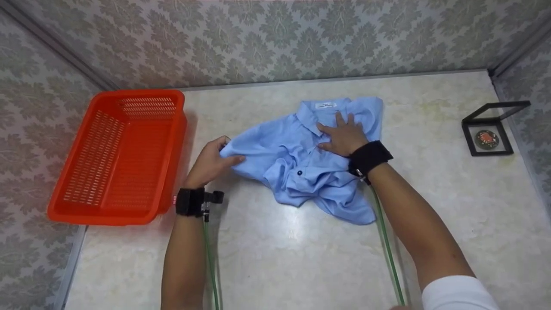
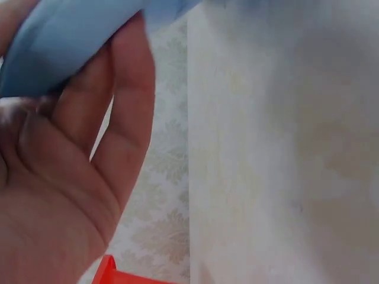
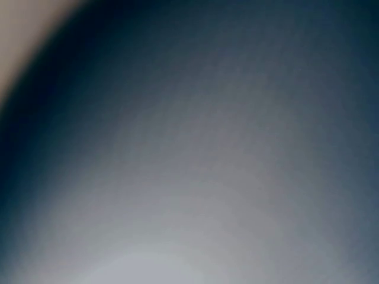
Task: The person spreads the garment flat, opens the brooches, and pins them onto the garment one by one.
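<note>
A light blue collared shirt [image 1: 267,146] lies rumpled on the table, its collar and white label toward the back wall. One dark button shows near its middle. My left hand [image 1: 211,161] pinches the shirt's left end, thumb on top and the other fingers beneath. In the left wrist view, the blue cloth [image 2: 71,41] passes between the fingers of that left hand [image 2: 77,160]. My right hand [image 1: 346,135] rests with spread fingers on the shirt just below the collar. The right wrist view is too blurred to make out the hand.
A red plastic basket [image 1: 165,172] with slotted walls stands at the left. Toward the right edge of the table [image 1: 430,181] sits a small black frame [image 1: 473,140] with a round ornament. Green cables [image 1: 385,232] trail from both wrist straps. Patterned walls border the table.
</note>
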Tool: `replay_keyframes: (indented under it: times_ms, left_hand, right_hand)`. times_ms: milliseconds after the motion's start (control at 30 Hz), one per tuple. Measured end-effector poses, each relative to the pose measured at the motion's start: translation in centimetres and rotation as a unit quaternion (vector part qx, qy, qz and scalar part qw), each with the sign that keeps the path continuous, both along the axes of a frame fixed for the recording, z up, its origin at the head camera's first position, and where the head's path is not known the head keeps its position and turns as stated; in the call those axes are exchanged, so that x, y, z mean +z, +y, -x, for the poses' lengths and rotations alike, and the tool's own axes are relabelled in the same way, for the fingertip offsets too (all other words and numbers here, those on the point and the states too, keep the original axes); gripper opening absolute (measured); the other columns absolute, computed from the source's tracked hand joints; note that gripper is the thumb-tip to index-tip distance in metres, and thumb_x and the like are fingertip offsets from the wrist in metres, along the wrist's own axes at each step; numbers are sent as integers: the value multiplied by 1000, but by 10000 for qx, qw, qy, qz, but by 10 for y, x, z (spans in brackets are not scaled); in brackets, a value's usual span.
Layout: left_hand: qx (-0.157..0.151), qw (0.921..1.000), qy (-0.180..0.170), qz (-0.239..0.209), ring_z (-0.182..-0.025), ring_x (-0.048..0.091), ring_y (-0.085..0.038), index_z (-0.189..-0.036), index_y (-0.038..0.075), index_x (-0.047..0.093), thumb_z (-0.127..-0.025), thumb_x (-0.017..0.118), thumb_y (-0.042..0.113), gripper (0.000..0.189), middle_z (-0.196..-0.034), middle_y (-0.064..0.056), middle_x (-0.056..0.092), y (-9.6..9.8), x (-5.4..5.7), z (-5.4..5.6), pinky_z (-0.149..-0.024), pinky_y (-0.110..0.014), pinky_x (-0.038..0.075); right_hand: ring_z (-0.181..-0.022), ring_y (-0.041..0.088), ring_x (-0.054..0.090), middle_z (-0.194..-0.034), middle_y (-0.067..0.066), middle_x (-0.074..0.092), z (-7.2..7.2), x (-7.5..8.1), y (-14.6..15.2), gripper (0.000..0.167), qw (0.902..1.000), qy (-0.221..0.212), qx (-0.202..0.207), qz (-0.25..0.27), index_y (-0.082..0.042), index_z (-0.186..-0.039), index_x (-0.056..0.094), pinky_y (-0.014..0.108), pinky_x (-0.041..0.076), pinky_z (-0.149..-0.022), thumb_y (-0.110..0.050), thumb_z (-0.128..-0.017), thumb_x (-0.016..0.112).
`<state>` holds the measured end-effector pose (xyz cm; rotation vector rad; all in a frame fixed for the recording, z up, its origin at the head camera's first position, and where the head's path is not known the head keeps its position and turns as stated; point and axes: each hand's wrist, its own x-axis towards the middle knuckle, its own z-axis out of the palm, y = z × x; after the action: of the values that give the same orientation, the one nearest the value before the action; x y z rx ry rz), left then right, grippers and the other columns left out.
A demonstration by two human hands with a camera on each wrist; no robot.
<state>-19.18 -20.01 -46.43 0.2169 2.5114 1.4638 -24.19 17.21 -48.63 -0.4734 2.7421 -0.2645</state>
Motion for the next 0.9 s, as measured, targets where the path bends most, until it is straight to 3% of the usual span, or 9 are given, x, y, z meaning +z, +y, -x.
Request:
replay_keyframes:
  times_ms: [133, 300, 567, 667, 733, 900]
  left_hand:
    - [672, 9958, 79, 617, -86, 55, -27, -111, 7, 60, -90, 77, 30, 36, -92, -12, 58, -10, 5, -2, -75, -37, 43]
    - [1356, 9800, 6, 1455, -86, 58, -29, -122, 9, 59, -92, 73, 39, 45, -96, -13, 61, -18, 6, -3, -72, -38, 44]
    - [2041, 9626, 235, 1766, -101, 55, -28, -129, 16, 57, -89, 76, 43, 52, -114, -8, 58, -24, 5, -6, -86, -43, 41]
    - [2249, 9600, 275, 1644, -103, 56, -28, -135, 17, 55, -88, 76, 43, 57, -119, -9, 57, -25, 3, -8, -88, -44, 42]
    - [2314, 9642, 115, 1293, -108, 57, -30, -140, 14, 50, -89, 76, 41, 63, -126, -11, 57, -24, 1, -10, -92, -44, 45]
    - [2061, 9760, -705, 56, -133, 47, -34, -154, 7, 25, -90, 77, 25, 85, -150, -20, 42, -16, -11, -19, -109, -46, 42]
  right_hand:
    - [-140, 67, 9, -159, 37, 11, 0, -1, 0, 71, 10000, -13, 40, -41, -24, -159, 32, 75, 24, -106, -55, -99, 54]
    - [-140, 66, 8, -160, 37, 10, 1, -3, 0, 71, 10000, -46, 42, -26, -24, -159, 31, 75, 23, -106, -55, -99, 54]
    - [-141, 66, 7, -160, 36, 9, 1, -3, -2, 72, 9999, -107, 29, -9, -24, -159, 30, 75, 22, -107, -55, -99, 53]
    - [-141, 66, 7, -160, 36, 8, 2, -3, -2, 72, 9999, -99, 35, -14, -24, -159, 30, 75, 22, -107, -55, -99, 53]
    - [-141, 66, 7, -160, 35, 8, 2, -2, -1, 71, 10000, -78, 21, -16, -25, -159, 30, 75, 22, -107, -55, -99, 53]
    - [-141, 66, 7, -160, 36, 9, 1, -2, 0, 71, 10000, -52, -4, -20, -24, -159, 31, 76, 22, -106, -54, -99, 54]
